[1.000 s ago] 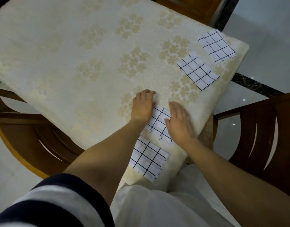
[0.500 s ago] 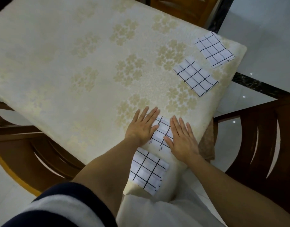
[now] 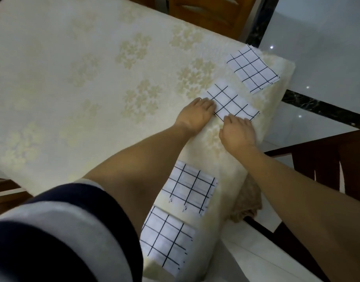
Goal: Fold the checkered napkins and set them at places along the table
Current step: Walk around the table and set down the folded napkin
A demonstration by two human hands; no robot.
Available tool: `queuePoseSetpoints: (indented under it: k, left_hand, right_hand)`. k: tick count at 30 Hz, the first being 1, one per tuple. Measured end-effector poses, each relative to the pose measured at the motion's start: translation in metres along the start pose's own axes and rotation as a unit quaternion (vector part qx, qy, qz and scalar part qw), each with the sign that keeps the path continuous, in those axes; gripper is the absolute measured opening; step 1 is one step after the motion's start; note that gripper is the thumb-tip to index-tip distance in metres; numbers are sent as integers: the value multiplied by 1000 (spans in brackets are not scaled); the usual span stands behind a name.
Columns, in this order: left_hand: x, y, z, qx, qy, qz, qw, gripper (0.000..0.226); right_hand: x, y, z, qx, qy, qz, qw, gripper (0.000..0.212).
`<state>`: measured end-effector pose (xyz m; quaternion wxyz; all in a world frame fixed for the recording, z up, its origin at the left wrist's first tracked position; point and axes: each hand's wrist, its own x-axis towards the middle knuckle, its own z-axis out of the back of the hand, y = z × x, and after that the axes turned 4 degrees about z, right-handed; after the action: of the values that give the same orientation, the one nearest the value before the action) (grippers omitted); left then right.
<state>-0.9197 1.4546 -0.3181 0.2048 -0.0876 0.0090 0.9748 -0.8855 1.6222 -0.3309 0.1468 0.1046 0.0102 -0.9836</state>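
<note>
- Nearest the camera, a dark and white striped sleeve [image 3: 59,231] covers the left upper arm at the lower left.
- Just beyond it, a folded checkered napkin [image 3: 166,239] lies flat near the table's right edge.
- Slightly farther along that edge, a second napkin [image 3: 190,188] lies flat, close to the first but apart from it.
- Past a stretch of bare cream tablecloth [image 3: 73,78], the left hand [image 3: 195,115] lies palm down, fingers together, touching the left edge of a third napkin [image 3: 232,102].
- Beside it, the right hand [image 3: 237,133] lies flat with fingertips on that napkin's near edge; neither hand grips anything.
- Farthest, a fourth napkin [image 3: 253,70] lies near the table's far right corner.
- Beyond the table, a wooden chair [image 3: 211,13] stands on glossy floor.
</note>
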Motion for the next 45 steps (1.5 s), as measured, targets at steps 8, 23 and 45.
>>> queuePoseSetpoints:
  k: [8,23,45]
  left_hand:
    - [33,-6,7,126,47,-62,989,39]
    - [3,-4,15,76,33,-80,993,32]
    - [-112,4,-14,-83,89,-47,991,63]
  right_hand:
    - [13,4,-1,-94,18,-21,995,39]
    - [-15,-5,-6,21,-62,6,998,31]
    - [-105,42,-36,45,-121,27,991,37]
